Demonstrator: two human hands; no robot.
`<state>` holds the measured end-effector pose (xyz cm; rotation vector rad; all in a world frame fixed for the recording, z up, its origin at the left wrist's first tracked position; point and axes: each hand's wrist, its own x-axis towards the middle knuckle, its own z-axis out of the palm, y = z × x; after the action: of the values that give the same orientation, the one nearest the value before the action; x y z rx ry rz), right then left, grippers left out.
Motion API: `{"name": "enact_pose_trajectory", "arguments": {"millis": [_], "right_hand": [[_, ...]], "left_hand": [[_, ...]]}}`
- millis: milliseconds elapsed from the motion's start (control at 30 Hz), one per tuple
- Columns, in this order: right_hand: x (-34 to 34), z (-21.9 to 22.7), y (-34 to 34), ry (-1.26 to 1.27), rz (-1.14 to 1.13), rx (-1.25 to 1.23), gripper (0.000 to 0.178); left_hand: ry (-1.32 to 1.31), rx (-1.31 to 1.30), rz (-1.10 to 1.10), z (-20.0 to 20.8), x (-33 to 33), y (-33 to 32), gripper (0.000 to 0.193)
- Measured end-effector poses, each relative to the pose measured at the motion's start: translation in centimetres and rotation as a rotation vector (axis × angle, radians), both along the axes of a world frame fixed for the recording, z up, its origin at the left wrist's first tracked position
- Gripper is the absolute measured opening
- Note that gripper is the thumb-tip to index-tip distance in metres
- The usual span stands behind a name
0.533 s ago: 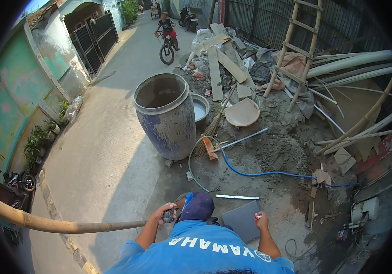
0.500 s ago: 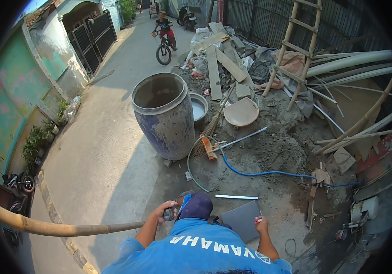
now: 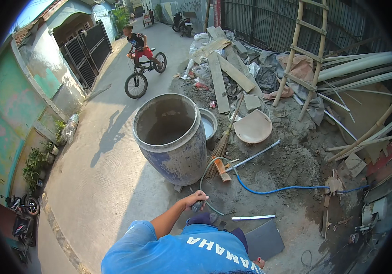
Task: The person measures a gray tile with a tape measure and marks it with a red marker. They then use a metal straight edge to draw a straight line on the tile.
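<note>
While my left hand (image 3: 194, 198) was closed around a small dark tool (image 3: 198, 206), I held it ahead of my blue shirt (image 3: 159, 253), near the foot of the big barrel (image 3: 174, 164). My right hand (image 3: 260, 262) showed only a little, low on the right, so I cannot tell how wide was its grip or if it held something. Just beside it was the flat grey tile (image 3: 265, 239), on the ground and partly hidden behind my clothes. A white strip (image 3: 253, 217) lay beyond the tile. Further ahead were a broom (image 3: 221, 147) and a beige dish (image 3: 253, 127), while a person was on a bicycle (image 3: 136, 85) past the barrel.
</note>
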<state>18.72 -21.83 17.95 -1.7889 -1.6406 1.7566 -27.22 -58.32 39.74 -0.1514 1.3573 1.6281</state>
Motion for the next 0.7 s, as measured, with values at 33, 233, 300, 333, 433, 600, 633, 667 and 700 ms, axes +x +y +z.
{"name": "enact_pose_trajectory", "arguments": {"millis": [33,233,300,333,433,600,633,667,700], "right_hand": [[-2.5,0.4,-0.6,0.052,0.052,0.119,0.019],[-22.3,15.5,-3.2,0.193,0.281,0.250,0.018],[-26.1,20.9,-4.9,0.238,0.306,0.215,0.018],[-27.5,22.7,-5.6,0.322,0.337,0.170,0.020],[-30.1,26.3,-7.9,0.452,0.384,0.035,0.027],[-29.6,28.3,-10.9,0.565,0.376,-0.185,0.050],[-29.3,28.7,-11.2,0.580,0.366,-0.259,0.057],[-29.1,28.9,-11.3,0.595,0.355,-0.332,0.064],[-28.9,28.8,-11.4,0.597,0.359,-0.331,0.064]], "left_hand": [[-0.015,0.007,-0.006,0.2,-0.5,-0.3,0.040],[-0.047,0.087,-0.055,1.5,-2.1,1.0,0.038],[-0.019,0.147,-0.076,2.2,-2.0,4.1,0.033],[0.006,0.196,-0.090,2.6,-2.0,5.8,0.031],[0.063,0.279,-0.102,3.2,-0.9,10.4,0.024],[0.138,0.358,-0.099,5.7,1.7,14.3,0.018],[0.141,0.358,-0.097,5.8,2.0,14.6,0.018],[0.176,0.374,-0.065,5.7,2.4,14.9,0.018],[0.211,0.390,-0.033,5.6,2.8,15.2,0.018]]}}
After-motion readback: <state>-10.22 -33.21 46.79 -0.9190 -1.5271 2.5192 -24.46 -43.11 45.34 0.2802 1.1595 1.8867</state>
